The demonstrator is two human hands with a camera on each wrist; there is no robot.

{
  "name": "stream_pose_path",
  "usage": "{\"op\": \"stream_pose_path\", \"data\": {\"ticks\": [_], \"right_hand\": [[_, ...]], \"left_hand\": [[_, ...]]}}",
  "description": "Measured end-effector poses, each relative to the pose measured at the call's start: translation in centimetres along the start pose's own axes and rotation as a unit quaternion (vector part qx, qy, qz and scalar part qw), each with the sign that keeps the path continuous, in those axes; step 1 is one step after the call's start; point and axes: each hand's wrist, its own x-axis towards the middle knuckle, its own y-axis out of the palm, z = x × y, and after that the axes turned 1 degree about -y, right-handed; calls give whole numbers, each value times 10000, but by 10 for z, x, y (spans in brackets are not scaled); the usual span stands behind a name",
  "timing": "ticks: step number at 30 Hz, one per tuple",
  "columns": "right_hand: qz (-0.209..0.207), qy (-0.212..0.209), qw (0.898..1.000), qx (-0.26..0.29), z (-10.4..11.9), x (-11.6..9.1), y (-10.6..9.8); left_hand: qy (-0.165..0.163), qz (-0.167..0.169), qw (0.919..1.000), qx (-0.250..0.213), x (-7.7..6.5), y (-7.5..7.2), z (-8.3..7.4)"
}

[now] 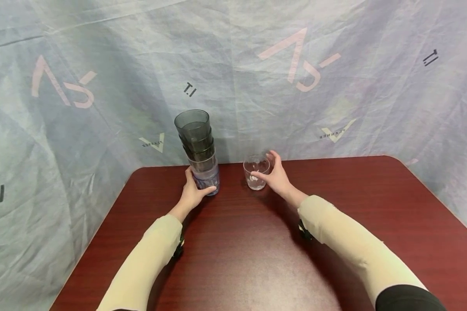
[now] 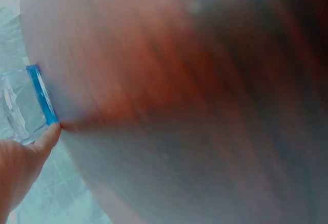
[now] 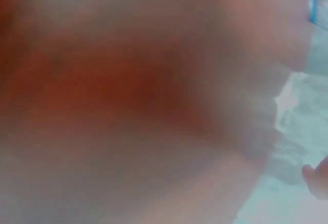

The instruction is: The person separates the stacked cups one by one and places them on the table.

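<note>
My left hand [image 1: 192, 195] grips the lowest part of a tall stack of nested cups, its thumb across the front and fingers round the left side. At the bottom of that stack is a clear, blue-tinted cup [image 1: 212, 183]; smoky grey cups [image 1: 194, 134] rise above it. In the left wrist view, the thumb lies against the cup's blue base [image 2: 42, 95]. A single clear glass [image 1: 256, 175] stands upright to the right of the stack. My right hand [image 1: 279, 178] is spread around its right side, the thumb overlapping the front and the fingers extended behind.
The reddish-brown table [image 1: 233, 259] has its far edge just behind the cups. A pale grey printed cloth [image 1: 233, 77] hangs behind and at both sides. In the right wrist view the table is heavily blurred.
</note>
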Motion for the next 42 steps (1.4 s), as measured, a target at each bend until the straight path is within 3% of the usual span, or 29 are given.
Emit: {"op": "stream_pose_path", "data": {"ticks": [3,8,11,15,23,29,42], "right_hand": [[-162,-285,9990,296,16,9,-7],[-161,-561,9949,824,69,16,-15],[-50,-675,9941,852,100,15,-13],[216,-861,9932,751,125,18,-4],[440,-1266,9884,716,127,45,33],[755,-1160,9874,769,141,50,53],[1024,-1220,9859,513,162,49,79]], "left_hand": [[31,-34,10000,16,0,1,0],[3,-82,10000,34,-1,3,1],[9,-82,10000,20,-2,3,1],[-11,-82,10000,-7,-3,3,1],[31,-65,10000,-23,0,2,1],[72,-65,10000,-3,2,1,2],[-49,11,10000,17,2,0,-1]]}}
